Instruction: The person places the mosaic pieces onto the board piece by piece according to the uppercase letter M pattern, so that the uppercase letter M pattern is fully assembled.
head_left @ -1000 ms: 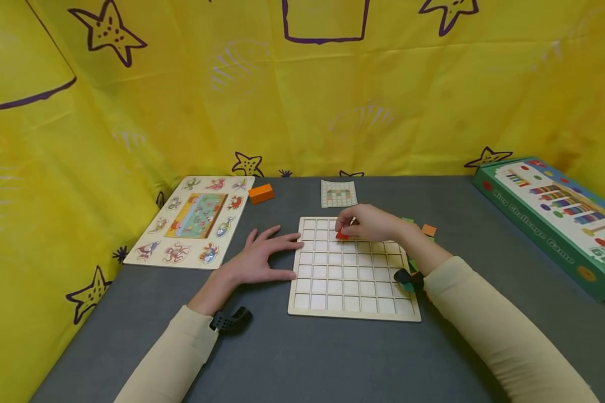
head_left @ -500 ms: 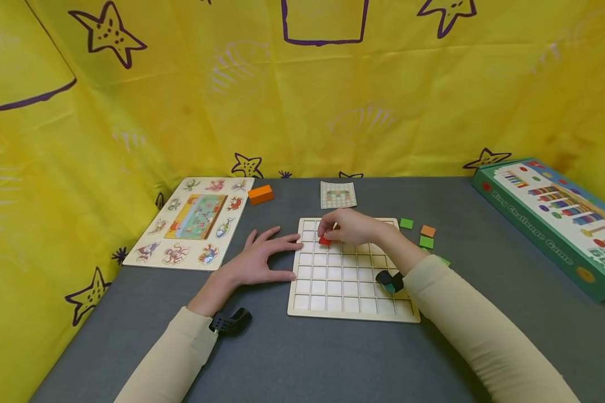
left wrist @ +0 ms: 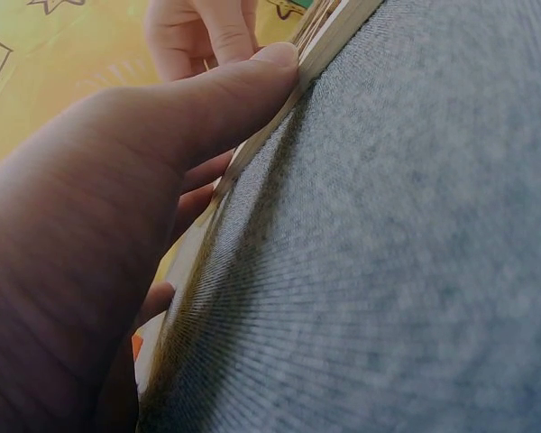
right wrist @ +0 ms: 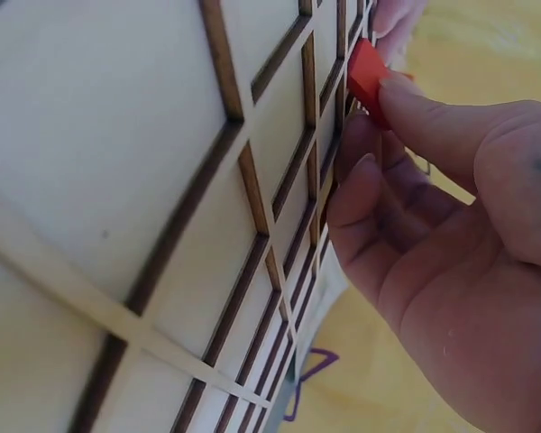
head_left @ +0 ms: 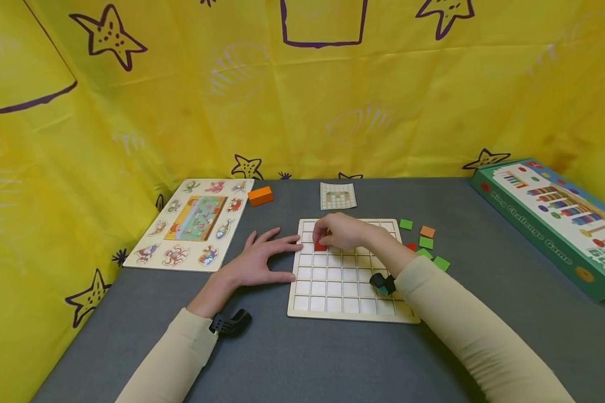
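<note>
A light wooden grid board (head_left: 333, 289) with square cells lies on the dark table. My right hand (head_left: 345, 230) pinches a red square tile (head_left: 320, 246) between thumb and fingers, over the upper left cells. In the right wrist view the red tile (right wrist: 368, 79) is tilted against the grid, one edge at a cell. My left hand (head_left: 262, 258) is spread with straight fingers, its thumb and fingertips touching the board's left edge. The left wrist view shows that thumb lying along the rim.
Right of the board lie several loose tiles, among them a green tile (head_left: 426, 242) and an orange tile (head_left: 427, 231). Behind it is a printed pattern card (head_left: 338, 196). An orange block (head_left: 260, 196) and a sea-animal puzzle (head_left: 192, 249) are at left, a game box (head_left: 559, 224) at right.
My right hand has moved left across the board with the red tile and come slightly nearer, uncovering the loose tiles at right. The left hand has stayed in place.
</note>
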`<state>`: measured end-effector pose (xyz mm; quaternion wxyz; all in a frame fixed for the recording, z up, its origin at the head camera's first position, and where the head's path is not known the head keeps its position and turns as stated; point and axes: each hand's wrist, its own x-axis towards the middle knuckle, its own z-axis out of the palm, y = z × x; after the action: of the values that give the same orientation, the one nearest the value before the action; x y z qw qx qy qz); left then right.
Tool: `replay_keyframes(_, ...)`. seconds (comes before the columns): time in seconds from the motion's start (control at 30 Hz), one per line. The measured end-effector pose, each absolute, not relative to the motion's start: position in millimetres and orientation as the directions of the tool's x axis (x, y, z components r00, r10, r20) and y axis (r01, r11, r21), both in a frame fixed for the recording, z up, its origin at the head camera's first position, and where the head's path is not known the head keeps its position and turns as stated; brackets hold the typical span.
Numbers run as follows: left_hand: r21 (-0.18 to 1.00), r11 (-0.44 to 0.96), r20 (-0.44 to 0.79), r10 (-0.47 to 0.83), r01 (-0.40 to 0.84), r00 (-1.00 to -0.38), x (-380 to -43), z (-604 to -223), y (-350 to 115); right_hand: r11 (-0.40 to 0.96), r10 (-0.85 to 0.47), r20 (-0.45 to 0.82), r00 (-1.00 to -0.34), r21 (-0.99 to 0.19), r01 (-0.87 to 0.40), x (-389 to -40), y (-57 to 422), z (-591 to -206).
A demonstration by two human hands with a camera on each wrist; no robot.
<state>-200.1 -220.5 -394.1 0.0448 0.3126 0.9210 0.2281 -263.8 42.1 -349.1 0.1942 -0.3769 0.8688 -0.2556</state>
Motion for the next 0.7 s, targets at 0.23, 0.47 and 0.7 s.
replay_keyframes(0.23, 0.447, 0.698, 0.061, 0.600, 0.559, -0.798, -200, -393, -220, 0.585, -0.763, -0.158, -0.627, -0.581, -0.565, -264, 43, -350)
replay_keyframes(0.47, 0.454, 0.687, 0.074, 0.606, 0.568, -0.792, -199, -391, -219, 0.562, -0.774, -0.124, -0.621, -0.587, -0.582, -263, 47, -350)
replay_keyframes(0.7, 0.450, 0.688, 0.073, 0.607, 0.569, -0.791, -198, -392, -219, 0.544, -0.771, -0.088, -0.630, -0.606, -0.581, -263, 60, -345)
